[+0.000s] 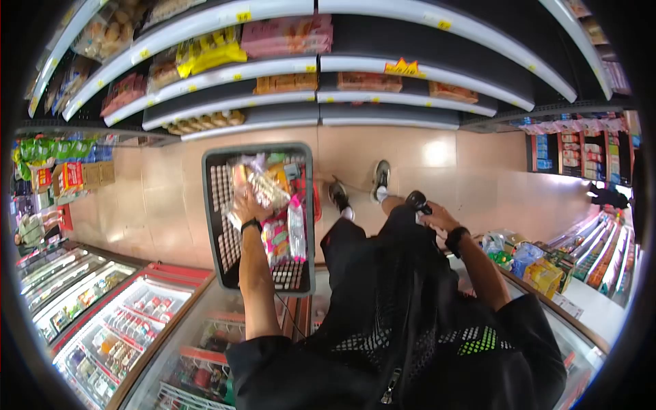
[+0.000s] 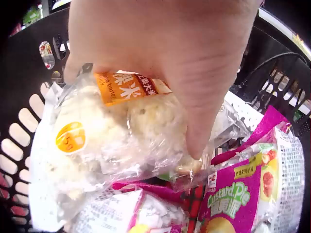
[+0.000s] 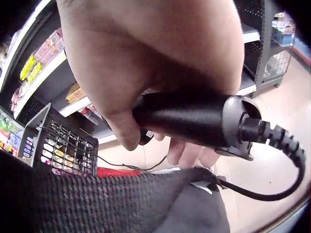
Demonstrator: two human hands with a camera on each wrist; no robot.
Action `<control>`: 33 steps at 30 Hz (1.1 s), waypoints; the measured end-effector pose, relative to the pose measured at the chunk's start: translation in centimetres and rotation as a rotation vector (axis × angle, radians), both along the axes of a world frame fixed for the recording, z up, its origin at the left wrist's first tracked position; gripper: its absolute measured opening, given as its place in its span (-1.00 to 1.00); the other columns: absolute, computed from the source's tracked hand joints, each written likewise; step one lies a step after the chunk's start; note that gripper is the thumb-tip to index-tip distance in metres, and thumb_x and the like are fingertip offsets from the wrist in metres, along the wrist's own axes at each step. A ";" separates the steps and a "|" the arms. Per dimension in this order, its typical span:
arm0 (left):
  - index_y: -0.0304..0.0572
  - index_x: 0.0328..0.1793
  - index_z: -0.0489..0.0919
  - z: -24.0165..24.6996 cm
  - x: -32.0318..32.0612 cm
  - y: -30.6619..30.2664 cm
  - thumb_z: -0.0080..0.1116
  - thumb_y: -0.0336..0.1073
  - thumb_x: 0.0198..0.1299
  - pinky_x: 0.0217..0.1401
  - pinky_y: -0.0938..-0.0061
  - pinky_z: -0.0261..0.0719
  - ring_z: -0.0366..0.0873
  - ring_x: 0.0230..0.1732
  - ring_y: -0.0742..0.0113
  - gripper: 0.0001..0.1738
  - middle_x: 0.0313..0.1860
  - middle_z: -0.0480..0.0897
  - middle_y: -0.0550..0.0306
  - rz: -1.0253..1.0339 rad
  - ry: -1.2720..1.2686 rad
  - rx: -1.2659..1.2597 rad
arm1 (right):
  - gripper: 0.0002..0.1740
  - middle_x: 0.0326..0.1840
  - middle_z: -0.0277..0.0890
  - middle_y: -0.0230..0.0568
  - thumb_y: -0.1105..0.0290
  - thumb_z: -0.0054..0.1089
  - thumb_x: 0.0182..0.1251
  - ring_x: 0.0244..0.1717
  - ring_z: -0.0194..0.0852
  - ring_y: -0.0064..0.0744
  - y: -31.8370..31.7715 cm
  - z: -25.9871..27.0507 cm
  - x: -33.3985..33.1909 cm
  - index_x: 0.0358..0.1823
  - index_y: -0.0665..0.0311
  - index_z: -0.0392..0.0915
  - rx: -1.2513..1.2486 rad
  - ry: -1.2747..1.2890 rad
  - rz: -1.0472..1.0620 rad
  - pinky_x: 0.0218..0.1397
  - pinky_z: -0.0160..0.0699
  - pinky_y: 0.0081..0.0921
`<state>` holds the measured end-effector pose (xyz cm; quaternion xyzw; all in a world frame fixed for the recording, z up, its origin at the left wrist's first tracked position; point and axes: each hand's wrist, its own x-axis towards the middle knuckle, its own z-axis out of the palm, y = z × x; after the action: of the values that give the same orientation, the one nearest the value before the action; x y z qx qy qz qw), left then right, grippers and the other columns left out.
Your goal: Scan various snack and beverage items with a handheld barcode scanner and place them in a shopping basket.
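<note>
Inside the dark shopping basket [image 1: 210, 232], my left hand [image 1: 247, 206] grips a clear snack bag [image 2: 141, 131] from above, thumb at one side and fingers at the other. The bag shows pale, lumpy pieces and an orange label. Below it lie a magenta Custard Pie packet [image 2: 238, 189] and another white and magenta packet [image 2: 121, 208]. My right hand [image 3: 160, 53] is wrapped round the black handle of a handheld barcode scanner [image 3: 189, 119], its coiled cable trailing from the end. In the head view the scanner's head [image 1: 415, 199] sticks out near my thigh.
Store shelves [image 1: 383, 41] with packaged foods run along the far side. Chest freezers [image 1: 130, 307] stand at the near left and beneath my arms. Bagged goods [image 1: 540, 266] sit on a counter at the right. The scanner's cable [image 3: 262, 196] hangs beside my leg.
</note>
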<state>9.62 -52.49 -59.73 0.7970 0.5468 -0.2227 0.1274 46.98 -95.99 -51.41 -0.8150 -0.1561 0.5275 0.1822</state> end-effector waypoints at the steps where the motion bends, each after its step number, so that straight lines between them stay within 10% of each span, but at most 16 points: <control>1: 0.22 0.61 -0.23 0.3 0.4 0.1 0.44 0.24 -0.29 0.43 -0.32 -0.03 -0.09 0.54 -0.34 0.40 0.48 0.04 -0.51 0.043 0.037 -0.088 | -0.60 -0.39 0.58 -0.01 0.25 0.28 -0.01 -0.29 0.59 -0.18 -0.5 -0.5 -0.1 -0.16 0.31 0.50 0.076 -0.088 0.029 -0.18 0.50 -0.28; 6: 0.01 0.58 -0.12 3.9 0.7 -1.8 0.39 0.22 -0.31 0.22 -0.24 0.26 0.42 0.19 -0.22 0.34 0.11 0.49 -0.33 -0.050 -0.054 0.150 | -0.56 -0.37 0.58 -0.10 0.29 0.32 0.02 -0.40 0.57 -0.32 -0.6 1.2 -1.5 -0.03 0.27 0.50 0.103 -0.140 -0.041 -0.26 0.53 -0.35; 7: 0.08 0.61 -0.17 4.2 0.2 -0.9 0.37 0.30 -0.25 0.35 -0.30 0.10 0.30 0.32 -0.30 0.35 0.31 0.31 -0.43 0.024 -0.149 -0.042 | -0.56 -0.41 0.57 -0.11 0.29 0.34 0.02 -0.46 0.55 -0.35 -0.9 0.3 -1.3 -0.06 0.28 0.51 0.089 -0.092 -0.051 -0.32 0.52 -0.38; 8: -0.01 0.57 -0.02 5.5 0.4 -1.6 0.34 0.16 -0.27 0.25 -0.20 0.22 0.44 0.15 -0.20 0.24 0.03 0.52 -0.29 -0.024 -0.191 0.100 | -0.57 -0.45 0.55 -0.14 0.29 0.36 0.02 -0.50 0.54 -0.37 -1.1 -0.2 -1.5 -0.07 0.29 0.51 0.038 -0.053 -0.097 -0.36 0.51 -0.38; 15: -0.07 0.57 -0.04 14.3 -1.0 -3.1 0.51 0.09 -0.30 0.37 -0.05 0.25 0.48 0.16 -0.01 0.32 0.10 0.52 -0.20 0.063 -0.318 -0.025 | -0.56 -0.48 0.51 -0.21 0.20 0.37 0.08 -0.52 0.50 -0.40 0.5 -1.4 -2.2 -0.09 0.33 0.53 0.019 -0.036 -0.213 -0.45 0.47 -0.43; 18: -0.35 0.53 -0.05 18.6 -0.7 -3.8 0.54 -0.25 -0.14 0.23 0.41 0.49 0.47 0.22 0.21 0.19 0.23 0.48 -0.09 0.186 -1.114 -0.443 | -0.61 -0.55 0.45 -0.35 0.14 0.35 0.16 -0.61 0.40 -0.55 4.9 2.4 -1.6 -0.18 0.30 0.52 0.295 0.034 -0.264 -0.55 0.37 -0.55; 24: -0.24 0.46 0.21 15.9 0.3 -4.6 0.32 0.01 0.11 0.41 0.21 0.33 0.37 0.32 0.15 -0.12 0.38 0.38 0.04 0.881 -1.599 -1.031 | -0.68 -0.67 0.37 -0.43 0.18 0.26 0.28 -0.69 0.33 -0.63 14.6 12.2 -1.9 -0.39 0.29 0.47 0.476 0.189 -0.083 -0.61 0.30 -0.61; 26: -0.08 0.48 0.25 14.8 3.4 -4.5 -0.11 0.26 0.32 0.43 0.11 0.29 0.31 0.40 0.07 -0.24 0.44 0.33 0.07 0.771 -1.653 -1.039 | -0.65 -0.72 0.34 -0.43 0.19 0.24 0.31 -0.70 0.34 -0.63 16.9 16.7 -2.6 -0.51 0.29 0.44 0.612 0.247 -0.025 -0.61 0.30 -0.59; 29: -0.01 0.51 0.19 15.6 7.5 -3.8 0.34 0.33 -0.08 0.42 0.03 0.31 0.30 0.40 0.04 0.09 0.43 0.33 0.05 0.616 -1.803 -1.211 | -0.66 -0.72 0.33 -0.44 0.21 0.24 0.31 -0.69 0.34 -0.64 18.1 21.8 -4.1 -0.50 0.29 0.44 0.703 0.283 -0.006 -0.60 0.31 -0.60; 33: 0.01 0.51 0.19 16.5 11.6 -3.9 0.39 0.26 -0.07 0.42 0.01 0.30 0.31 0.39 0.03 0.07 0.44 0.33 0.06 0.623 -1.906 -1.321 | -0.67 -0.65 0.39 -0.43 0.15 0.27 0.29 -0.67 0.32 -0.63 17.5 23.7 -5.3 -0.25 0.32 0.53 0.711 0.319 0.058 -0.52 0.38 -0.62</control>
<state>21.21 -56.43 -43.19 0.2555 0.1819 0.2596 0.9133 41.70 -78.47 -27.71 -0.6041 -0.3218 0.5653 0.4604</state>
